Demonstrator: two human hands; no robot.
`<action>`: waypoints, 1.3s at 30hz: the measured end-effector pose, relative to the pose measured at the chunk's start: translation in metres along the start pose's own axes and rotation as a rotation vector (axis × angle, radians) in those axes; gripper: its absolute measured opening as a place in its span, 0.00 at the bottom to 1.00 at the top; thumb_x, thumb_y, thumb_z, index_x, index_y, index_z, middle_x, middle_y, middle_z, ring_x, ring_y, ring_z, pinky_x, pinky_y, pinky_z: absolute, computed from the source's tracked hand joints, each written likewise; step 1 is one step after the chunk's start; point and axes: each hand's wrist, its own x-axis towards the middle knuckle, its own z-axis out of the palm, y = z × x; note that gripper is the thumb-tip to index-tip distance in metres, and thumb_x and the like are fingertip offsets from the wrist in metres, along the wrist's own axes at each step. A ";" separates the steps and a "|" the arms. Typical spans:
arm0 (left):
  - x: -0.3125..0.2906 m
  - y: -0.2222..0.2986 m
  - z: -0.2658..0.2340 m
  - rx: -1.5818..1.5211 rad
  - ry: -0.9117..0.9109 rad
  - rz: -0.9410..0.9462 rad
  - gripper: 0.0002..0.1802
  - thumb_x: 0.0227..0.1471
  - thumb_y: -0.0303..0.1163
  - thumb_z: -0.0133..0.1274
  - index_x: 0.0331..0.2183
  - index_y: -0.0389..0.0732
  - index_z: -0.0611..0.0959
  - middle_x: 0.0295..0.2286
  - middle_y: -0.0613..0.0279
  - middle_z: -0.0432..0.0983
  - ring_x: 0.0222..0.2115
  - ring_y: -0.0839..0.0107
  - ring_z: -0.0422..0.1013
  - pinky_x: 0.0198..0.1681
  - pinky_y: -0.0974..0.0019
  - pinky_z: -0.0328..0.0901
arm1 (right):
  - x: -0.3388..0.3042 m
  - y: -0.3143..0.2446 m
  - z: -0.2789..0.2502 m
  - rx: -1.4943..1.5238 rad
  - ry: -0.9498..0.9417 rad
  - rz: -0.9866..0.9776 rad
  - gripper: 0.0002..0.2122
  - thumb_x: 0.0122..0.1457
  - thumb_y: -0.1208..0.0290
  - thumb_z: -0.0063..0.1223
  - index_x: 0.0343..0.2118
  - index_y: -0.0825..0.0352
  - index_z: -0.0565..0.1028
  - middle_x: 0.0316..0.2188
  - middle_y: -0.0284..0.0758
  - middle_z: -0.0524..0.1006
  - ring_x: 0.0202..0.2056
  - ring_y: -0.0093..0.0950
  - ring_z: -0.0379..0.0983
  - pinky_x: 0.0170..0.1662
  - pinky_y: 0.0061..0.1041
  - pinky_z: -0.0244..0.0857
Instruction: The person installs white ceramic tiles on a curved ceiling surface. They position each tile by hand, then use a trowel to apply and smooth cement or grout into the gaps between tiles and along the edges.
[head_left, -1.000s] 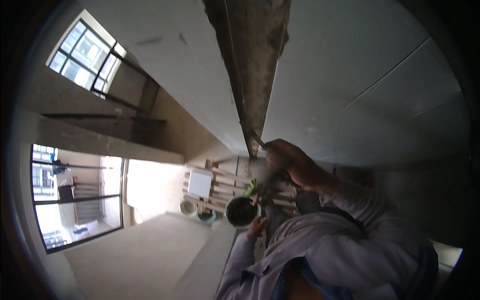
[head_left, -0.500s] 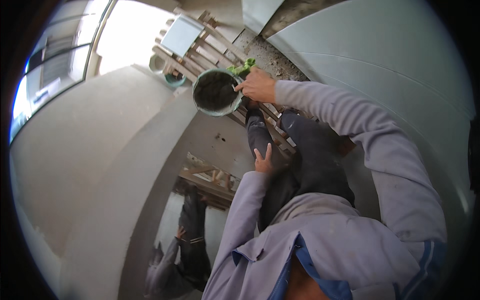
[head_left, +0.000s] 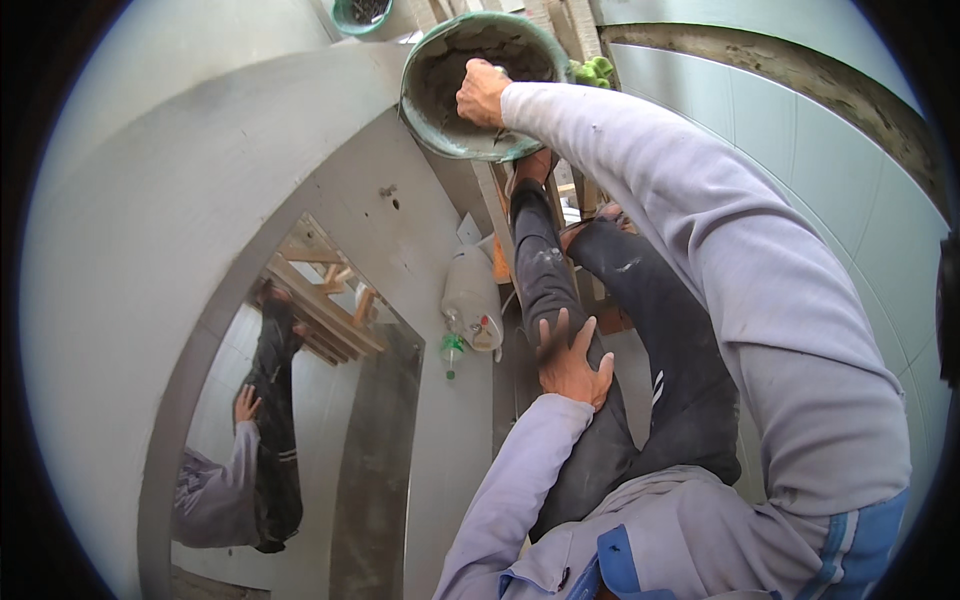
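A round green bucket (head_left: pixel 420 118) with grey, mortar-like paste (head_left: pixel 455 65) inside stands at the top of the view. My right hand (head_left: pixel 483 92) reaches over its near rim into the opening, fingers curled closed. What they grip is mostly hidden; a small pale bit shows beside the knuckles. My left hand (head_left: pixel 575 365) rests on my dark trouser leg (head_left: pixel 545 270) near the knee, fingers spread and holding nothing. Crumpled bright green gloves or cloth (head_left: pixel 594 71) lie just right of the bucket.
Wooden slats (head_left: pixel 497 200) lie beneath my feet and the bucket. A mirror (head_left: pixel 375 440) on the left wall reflects me. Below hang or stand a pale container (head_left: pixel 470 285) and a clear bottle with a green cap (head_left: pixel 452 350). A smaller green bucket (head_left: pixel 360 14) is at top left; panelled wall (head_left: pixel 800 170) rises right.
My right hand has moved from the bucket's right rim to inside it. The left hand now lies spread on my leg. The view has shifted, bringing the bucket nearer the top edge.
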 end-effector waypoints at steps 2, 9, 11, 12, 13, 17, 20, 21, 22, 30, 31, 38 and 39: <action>0.000 -0.002 0.000 -0.060 0.000 -0.021 0.34 0.38 0.41 0.62 0.51 0.53 0.74 0.58 0.51 0.55 0.59 0.42 0.46 0.59 0.47 0.50 | 0.014 -0.008 0.004 -0.013 -0.062 0.064 0.11 0.57 0.66 0.45 0.32 0.57 0.81 0.27 0.32 0.81 0.29 0.34 0.77 0.30 0.44 0.65; 0.000 0.001 -0.007 -0.151 0.028 -0.029 0.31 0.40 0.40 0.60 0.50 0.53 0.74 0.58 0.52 0.54 0.60 0.44 0.45 0.57 0.42 0.51 | 0.028 -0.010 0.022 0.001 -0.035 0.035 0.11 0.55 0.65 0.46 0.25 0.56 0.82 0.23 0.30 0.80 0.25 0.29 0.77 0.25 0.35 0.64; 0.001 0.003 -0.010 -0.163 0.027 -0.029 0.31 0.41 0.40 0.60 0.50 0.53 0.75 0.58 0.53 0.54 0.60 0.44 0.45 0.57 0.42 0.51 | 0.031 -0.013 0.021 0.042 0.006 0.038 0.09 0.52 0.65 0.49 0.25 0.57 0.82 0.24 0.30 0.80 0.27 0.29 0.78 0.26 0.34 0.65; 0.000 0.001 -0.010 -0.172 0.030 -0.031 0.30 0.41 0.40 0.60 0.50 0.53 0.75 0.58 0.53 0.54 0.60 0.44 0.44 0.57 0.42 0.51 | 0.031 -0.017 0.012 0.070 -0.007 0.026 0.08 0.51 0.66 0.50 0.25 0.57 0.82 0.24 0.30 0.80 0.27 0.29 0.78 0.26 0.34 0.66; 0.000 0.000 -0.009 -0.179 0.034 -0.026 0.30 0.41 0.40 0.60 0.50 0.53 0.75 0.58 0.53 0.54 0.60 0.44 0.44 0.57 0.42 0.50 | 0.030 -0.019 0.004 0.096 -0.020 0.018 0.07 0.50 0.66 0.51 0.25 0.57 0.81 0.24 0.31 0.80 0.27 0.29 0.78 0.27 0.33 0.67; -0.002 -0.002 -0.008 -0.186 0.035 -0.031 0.30 0.41 0.40 0.60 0.50 0.52 0.75 0.58 0.52 0.53 0.60 0.44 0.44 0.57 0.43 0.50 | 0.023 -0.017 -0.019 0.154 -0.084 -0.063 0.08 0.47 0.68 0.54 0.31 0.56 0.82 0.31 0.31 0.80 0.34 0.30 0.78 0.33 0.34 0.71; -0.002 -0.003 -0.009 -0.158 0.029 -0.036 0.30 0.40 0.40 0.60 0.49 0.52 0.75 0.58 0.51 0.54 0.60 0.44 0.45 0.57 0.43 0.50 | 0.007 -0.001 -0.031 0.213 -0.129 -0.097 0.11 0.42 0.69 0.60 0.32 0.56 0.82 0.33 0.32 0.81 0.37 0.30 0.78 0.36 0.31 0.72; -0.002 -0.003 -0.010 -0.146 0.043 -0.027 0.30 0.40 0.40 0.60 0.49 0.52 0.75 0.58 0.51 0.54 0.60 0.44 0.46 0.57 0.44 0.50 | 0.002 0.006 -0.030 0.238 -0.161 -0.087 0.12 0.40 0.70 0.61 0.32 0.56 0.82 0.32 0.33 0.81 0.36 0.31 0.78 0.36 0.31 0.71; -0.002 -0.002 -0.012 -0.132 0.057 -0.015 0.30 0.40 0.40 0.60 0.49 0.52 0.75 0.58 0.51 0.55 0.60 0.44 0.46 0.58 0.45 0.50 | -0.005 0.015 -0.030 0.264 -0.192 -0.075 0.12 0.38 0.71 0.62 0.31 0.57 0.82 0.31 0.33 0.81 0.36 0.32 0.78 0.36 0.31 0.71; 0.008 0.020 -0.020 0.003 0.140 0.112 0.29 0.41 0.41 0.60 0.49 0.50 0.76 0.56 0.50 0.57 0.58 0.45 0.51 0.59 0.52 0.51 | -0.165 0.088 0.004 1.600 0.038 -0.157 0.19 0.44 0.76 0.61 0.43 0.67 0.77 0.27 0.31 0.80 0.26 0.19 0.72 0.28 0.22 0.65; 0.004 0.021 -0.016 0.005 0.163 0.112 0.29 0.41 0.42 0.60 0.49 0.49 0.76 0.56 0.49 0.57 0.58 0.46 0.51 0.59 0.52 0.51 | -0.209 0.080 -0.024 1.703 0.061 -0.096 0.19 0.47 0.75 0.62 0.45 0.68 0.76 0.27 0.30 0.79 0.27 0.17 0.71 0.29 0.20 0.65; 0.022 0.007 -0.006 -0.095 0.338 0.501 0.36 0.48 0.42 0.55 0.54 0.30 0.65 0.53 0.38 0.60 0.55 0.46 0.57 0.59 0.55 0.51 | -0.455 -0.012 -0.105 1.831 0.798 -0.007 0.22 0.51 0.68 0.62 0.50 0.61 0.73 0.46 0.38 0.75 0.46 0.27 0.72 0.50 0.27 0.64; 0.025 0.010 -0.007 -0.119 0.430 0.539 0.35 0.48 0.38 0.55 0.54 0.31 0.64 0.51 0.38 0.62 0.54 0.46 0.58 0.58 0.54 0.51 | -0.497 -0.020 -0.127 1.759 0.845 0.098 0.23 0.50 0.68 0.62 0.51 0.62 0.72 0.45 0.38 0.76 0.45 0.27 0.72 0.49 0.27 0.64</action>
